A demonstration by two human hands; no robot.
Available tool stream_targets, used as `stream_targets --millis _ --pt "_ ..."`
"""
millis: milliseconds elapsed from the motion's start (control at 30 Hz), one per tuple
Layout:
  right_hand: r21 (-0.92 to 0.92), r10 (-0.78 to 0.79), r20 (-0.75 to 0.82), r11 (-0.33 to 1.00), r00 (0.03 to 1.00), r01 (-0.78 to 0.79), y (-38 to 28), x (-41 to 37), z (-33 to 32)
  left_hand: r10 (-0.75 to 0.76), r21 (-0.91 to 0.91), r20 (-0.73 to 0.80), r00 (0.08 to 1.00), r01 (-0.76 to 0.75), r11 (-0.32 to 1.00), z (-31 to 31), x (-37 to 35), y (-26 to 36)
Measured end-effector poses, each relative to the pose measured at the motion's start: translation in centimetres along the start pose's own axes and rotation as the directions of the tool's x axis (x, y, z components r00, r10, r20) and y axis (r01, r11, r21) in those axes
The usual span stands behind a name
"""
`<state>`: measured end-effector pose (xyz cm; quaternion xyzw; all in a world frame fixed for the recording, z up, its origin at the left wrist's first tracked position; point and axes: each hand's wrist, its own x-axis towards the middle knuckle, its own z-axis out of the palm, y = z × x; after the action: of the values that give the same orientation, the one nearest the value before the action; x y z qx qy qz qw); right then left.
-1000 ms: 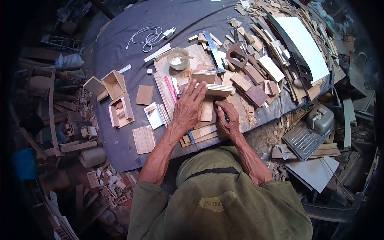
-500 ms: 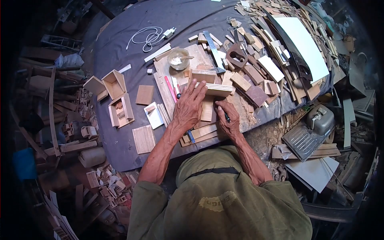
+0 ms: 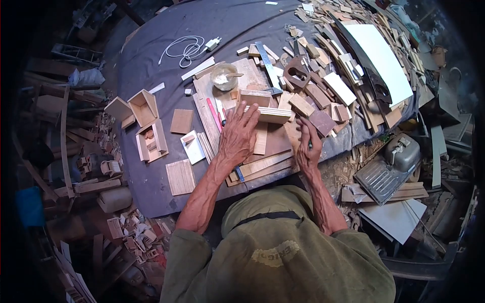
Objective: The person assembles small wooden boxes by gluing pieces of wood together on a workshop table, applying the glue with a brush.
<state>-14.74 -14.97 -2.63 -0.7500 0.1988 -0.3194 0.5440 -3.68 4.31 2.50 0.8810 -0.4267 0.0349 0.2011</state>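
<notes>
My left hand [image 3: 238, 134] lies over a small wooden assembly, its fingers pressed on the plywood strip [image 3: 275, 115]. Behind that strip stands another plywood piece [image 3: 255, 94]. Under them a light wooden strip [image 3: 261, 139] rests on a brown board [image 3: 277, 140]. To the right of the assembly, my right hand [image 3: 309, 146] is raised with its fingers curled around a slim dark tool with a green part [image 3: 309, 144], mostly hidden by the fingers. Left of my left hand are a red-handled tool [image 3: 212, 112] and a blue-ended tool [image 3: 239, 174], partly covered.
A bowl of white paste [image 3: 224, 77] with a stick stands behind. A metal square [image 3: 269, 65] and a handsaw [image 3: 296, 73] lie among offcuts at right. Small wooden boxes [image 3: 151, 141] sit left, with a charger cable [image 3: 189, 50] farther back. A metal sink [image 3: 391, 164] lies beyond the table edge.
My right hand has moved right, away from the front of the assembly, with the slim tool still in it. My left hand stays on the plywood strip.
</notes>
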Motion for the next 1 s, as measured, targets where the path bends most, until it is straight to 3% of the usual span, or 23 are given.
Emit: stream_targets --millis 133,300,400,433,567,667,833,933,1000 --pt "-0.204 -0.215 0.181 0.946 0.960 0.251 0.0 2.7 0.9 0.002 -0.016 -0.014 1.000 -0.002 1.000 0.3 0.0 -0.1" --pt "-0.088 -0.120 0.191 0.986 0.974 0.139 2.9 2.8 2.0 -0.045 -0.126 -0.122 0.991 0.029 0.992 -0.8 -0.4 0.6" --pt "-0.045 -0.143 0.229 0.987 0.963 0.157 2.1 2.6 1.0 -0.240 -0.404 -0.225 0.944 0.134 0.905 -2.8 -1.3 2.0" --pt "-0.044 -0.157 0.218 0.984 0.963 0.170 2.5 2.5 0.6 -0.256 -0.413 -0.217 0.942 0.149 0.898 -3.0 -2.0 1.8" --pt "-0.044 -0.061 0.148 0.997 0.987 0.068 2.6 1.3 -2.1 -0.506 -0.714 -0.069 0.860 0.312 0.627 -4.7 -4.3 2.4" --pt "0.050 0.192 0.084 0.979 0.978 -0.196 3.4 0.5 -4.3 -0.565 -0.657 0.141 0.813 0.503 0.561 -4.0 -4.4 1.1" --pt "0.135 0.224 0.029 0.965 0.974 -0.225 3.4 1.0 -5.3 -0.608 -0.353 0.203 0.767 0.637 0.686 -1.9 -1.2 -0.2" --pt "0.133 0.269 0.009 0.954 0.963 -0.268 3.1 1.0 -5.4 -0.678 -0.213 0.337 0.653 0.755 0.621 -1.5 0.7 -0.8" --pt "0.118 0.256 0.006 0.960 0.967 -0.255 3.6 1.2 -5.3 -0.677 -0.206 0.259 0.689 0.724 0.658 0.2 0.7 -1.7"
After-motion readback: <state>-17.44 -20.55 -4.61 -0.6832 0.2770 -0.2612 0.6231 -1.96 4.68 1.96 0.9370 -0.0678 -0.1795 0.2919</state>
